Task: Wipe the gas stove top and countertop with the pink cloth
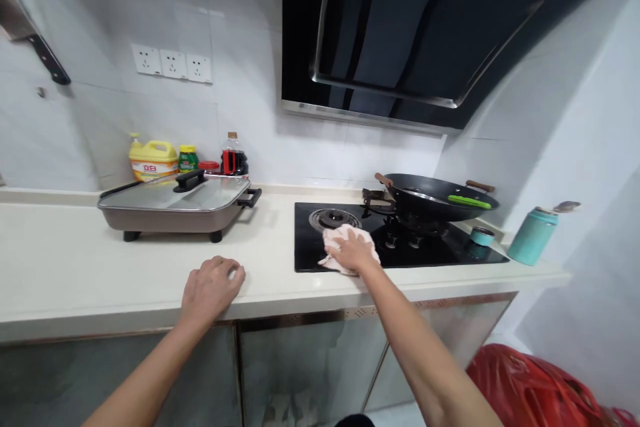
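Observation:
My right hand (353,252) presses a pale pink cloth (367,243) onto the front left part of the black glass gas stove (305,250). The cloth bunches around the fingers, just in front of the left burner (334,219). My left hand (213,285) rests near the front edge of the white countertop (273,260), its fingers loosely curled in and nothing seen in them. Behind it stands a brown electric pan (165,220) with a glass lid. On the right burner sits a black wok (430,203) with a bright green-edged item (469,201) at its rim.
A black range hood (400,33) hangs low over the stove. At right are a small teal-sided container (482,236) and a teal jar (534,237). Bottles, including a yellow detergent jug (154,160), line the wall. A red plastic bag (535,387) lies lower right.

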Available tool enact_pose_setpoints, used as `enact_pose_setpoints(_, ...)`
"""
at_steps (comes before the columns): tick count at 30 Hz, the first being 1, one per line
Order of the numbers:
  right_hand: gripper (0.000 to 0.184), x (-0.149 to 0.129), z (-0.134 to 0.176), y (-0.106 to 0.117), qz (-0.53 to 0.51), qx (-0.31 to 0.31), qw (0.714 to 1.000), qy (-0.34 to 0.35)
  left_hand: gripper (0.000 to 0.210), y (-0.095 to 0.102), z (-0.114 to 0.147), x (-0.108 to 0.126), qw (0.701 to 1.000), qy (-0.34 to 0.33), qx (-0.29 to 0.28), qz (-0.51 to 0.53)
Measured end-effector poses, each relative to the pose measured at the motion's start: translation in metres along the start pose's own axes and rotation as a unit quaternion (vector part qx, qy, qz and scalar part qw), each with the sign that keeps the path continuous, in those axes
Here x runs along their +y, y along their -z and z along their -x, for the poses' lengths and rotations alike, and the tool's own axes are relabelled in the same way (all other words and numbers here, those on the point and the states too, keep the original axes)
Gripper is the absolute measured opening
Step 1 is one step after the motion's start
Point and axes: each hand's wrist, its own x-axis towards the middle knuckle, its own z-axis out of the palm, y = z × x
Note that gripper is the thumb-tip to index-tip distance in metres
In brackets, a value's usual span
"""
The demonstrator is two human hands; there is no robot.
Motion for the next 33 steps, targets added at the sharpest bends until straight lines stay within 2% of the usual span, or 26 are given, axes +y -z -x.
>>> enact_pose_setpoints(4,0.066,-0.049,0.04,-0.014,-0.004,0.032,0.993,0.111,0.043,0.003,0.0,0.001,1.0,-0.004,-0.013,0.002)
enact_pose_setpoints(7,0.053,-0.075,0.062,-0.024,0.002,0.079,0.976,0.202,0.044,0.006,-0.001,0.001,1.0,-0.002,-0.016,0.006)
enact_pose_setpoints(10,0.041,-0.083,0.076,-0.029,0.012,0.122,0.958,0.259,0.045,0.007,-0.001,0.0,1.0,-0.003,-0.019,0.002)
enact_pose_setpoints(13,0.035,-0.072,0.083,-0.03,0.015,0.152,0.947,0.283,0.047,0.006,-0.002,-0.002,1.0,-0.013,-0.01,-0.005)
enact_pose_setpoints(15,0.035,-0.055,0.088,-0.028,0.011,0.164,0.946,0.281,0.047,0.004,-0.002,-0.004,1.0,-0.017,-0.005,-0.006)
enact_pose_setpoints(17,0.042,-0.032,0.091,-0.025,-0.003,0.163,0.951,0.264,0.048,0.002,-0.003,-0.005,1.0,-0.016,-0.008,-0.006)
enact_pose_setpoints(21,0.06,0.027,0.096,-0.014,-0.004,0.153,0.972,0.18,0.048,0.001,-0.003,-0.005,1.0,-0.013,-0.013,-0.005)
enact_pose_setpoints(24,0.055,0.074,0.099,-0.005,0.027,0.138,0.986,0.093,0.048,0.001,-0.003,-0.003,1.0,-0.009,-0.013,-0.009)
enact_pose_setpoints(27,0.052,0.12,0.107,0.001,0.01,0.131,0.99,0.057,0.046,0.001,-0.002,-0.002,1.0,-0.005,-0.009,-0.012)
enact_pose_setpoints(30,0.048,0.171,0.115,0.005,-0.005,0.153,0.988,0.033,0.046,0.0,-0.001,-0.002,1.0,-0.005,-0.006,-0.001)
enact_pose_setpoints(33,0.047,0.231,0.119,0.012,0.032,0.18,0.983,-0.03,0.044,-0.002,0.0,-0.003,1.0,-0.01,-0.001,0.008)
